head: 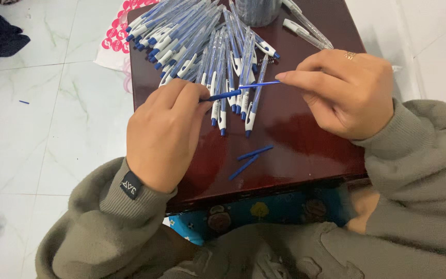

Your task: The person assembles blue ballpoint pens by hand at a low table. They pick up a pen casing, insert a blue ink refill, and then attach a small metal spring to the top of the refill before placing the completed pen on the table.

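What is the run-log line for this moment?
left hand: grips blue refill | right hand: pinches its other end | pens: heaped behind

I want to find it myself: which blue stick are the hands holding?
Look at the dark red table with its pile of pens. In front of the pile, the left hand and right hand meet. Between them is a thin blue refill, lifted above the table, unlike the two loose refills lying flat nearer the person.

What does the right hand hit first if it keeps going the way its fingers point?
The right hand points left along the thin blue refill. Going straight on, it would likely meet the left hand holding the other end; height above the pens is unclear.
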